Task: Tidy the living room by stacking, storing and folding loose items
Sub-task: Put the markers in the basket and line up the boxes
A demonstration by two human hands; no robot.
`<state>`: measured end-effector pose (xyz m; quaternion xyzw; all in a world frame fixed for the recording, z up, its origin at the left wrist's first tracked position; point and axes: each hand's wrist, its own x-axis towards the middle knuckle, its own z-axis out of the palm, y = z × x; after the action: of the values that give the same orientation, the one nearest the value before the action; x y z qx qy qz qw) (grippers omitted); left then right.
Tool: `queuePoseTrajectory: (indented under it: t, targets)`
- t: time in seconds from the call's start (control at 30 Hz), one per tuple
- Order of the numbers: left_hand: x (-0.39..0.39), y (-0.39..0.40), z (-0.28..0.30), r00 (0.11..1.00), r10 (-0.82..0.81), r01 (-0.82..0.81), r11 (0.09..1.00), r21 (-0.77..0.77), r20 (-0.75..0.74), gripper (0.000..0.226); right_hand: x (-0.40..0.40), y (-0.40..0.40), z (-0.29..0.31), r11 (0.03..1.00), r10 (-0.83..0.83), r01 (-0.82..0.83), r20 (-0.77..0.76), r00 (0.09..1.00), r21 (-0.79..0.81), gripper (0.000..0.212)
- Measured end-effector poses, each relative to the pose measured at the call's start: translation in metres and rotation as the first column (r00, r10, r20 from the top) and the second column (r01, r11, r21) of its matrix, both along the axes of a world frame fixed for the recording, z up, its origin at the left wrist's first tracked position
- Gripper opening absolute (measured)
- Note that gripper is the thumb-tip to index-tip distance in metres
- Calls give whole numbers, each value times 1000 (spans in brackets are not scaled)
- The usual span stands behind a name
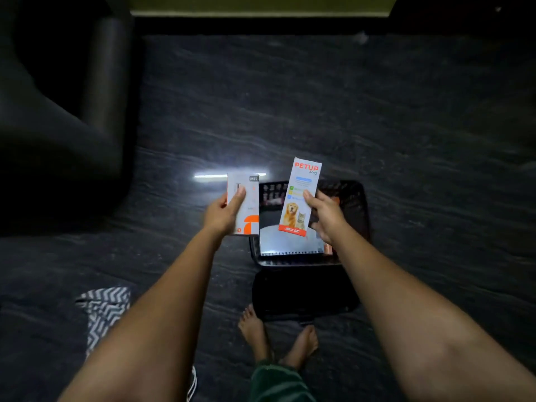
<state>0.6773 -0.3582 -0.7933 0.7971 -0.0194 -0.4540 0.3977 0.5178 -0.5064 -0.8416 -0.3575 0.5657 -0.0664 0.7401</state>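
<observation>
My left hand (223,211) grips a white box with orange markings (246,210), thumb across its front. My right hand (324,214) holds a tall white box (300,192) printed with "PETUP Pro" and a dog and cat picture. Both boxes are held upright above a black perforated basket (355,204) on the dark floor. Inside the basket lies a spiral-bound notebook (287,240) with a pale cover.
A black lid or tray (301,291) lies on the floor just in front of the basket, near my bare feet (278,335). A grey-and-white zigzag cloth (106,310) lies at the lower left. A dark sofa (63,117) fills the upper left.
</observation>
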Motion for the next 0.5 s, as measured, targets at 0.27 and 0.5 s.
queuePoseTrajectory:
  t: [0.27, 0.5]
  targets:
    - [12, 9, -176, 997, 54, -53, 998, 33, -55, 45, 11, 19, -207, 995, 67, -60, -93, 993, 73, 28]
    - [18, 18, -229, 953, 226, -238, 971, -34, -203, 38, 29, 38, -293, 980, 195, -182, -239, 951, 76, 31]
